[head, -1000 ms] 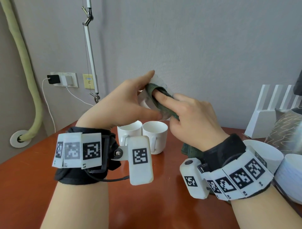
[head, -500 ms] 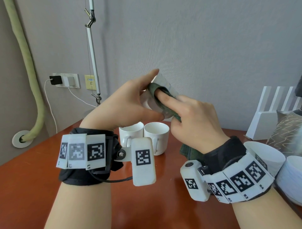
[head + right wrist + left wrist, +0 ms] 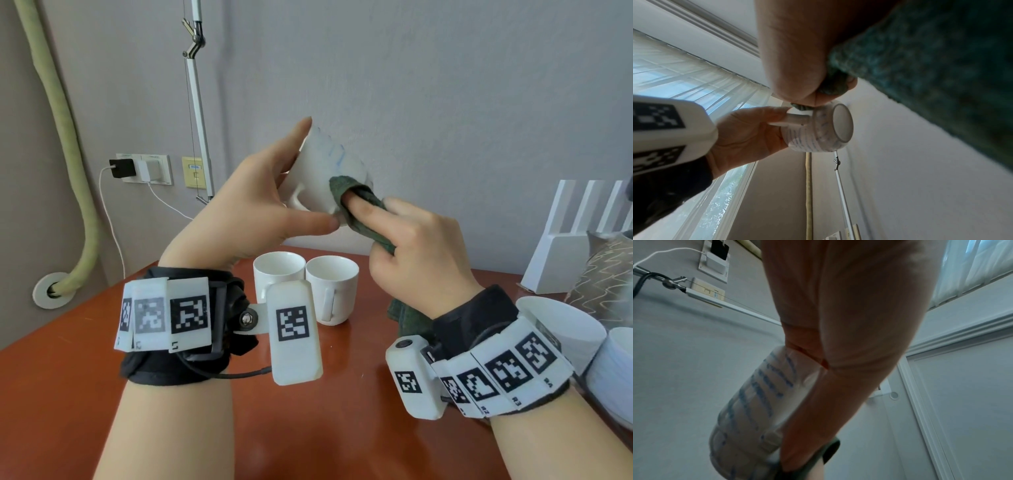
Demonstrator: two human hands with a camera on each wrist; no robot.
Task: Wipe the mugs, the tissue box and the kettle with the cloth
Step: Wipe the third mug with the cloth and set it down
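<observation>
My left hand (image 3: 260, 202) grips a white mug with blue markings (image 3: 322, 171) in the air above the table, tilted on its side with its base away from me. The mug (image 3: 818, 129) shows its handle and base in the right wrist view, and its blue-striped side (image 3: 756, 402) in the left wrist view. My right hand (image 3: 411, 246) holds a dark green cloth (image 3: 356, 212) wrapped over the forefinger and presses it on the mug's side near the rim. Two plain white mugs (image 3: 279, 274) (image 3: 332, 287) stand on the red-brown table (image 3: 68, 394) below.
White bowls or plates (image 3: 561, 329) are stacked at the right edge, with a patterned cushion (image 3: 603, 274) and a white rack (image 3: 575, 240) behind. A metal rod (image 3: 197, 102), wall sockets (image 3: 144, 169) with a white cable, and a green pipe (image 3: 58, 137) are on the wall at left.
The left hand has turned the mug so more of its side shows. The cloth-covered forefinger has slid from the top of the mug down toward its lower right side.
</observation>
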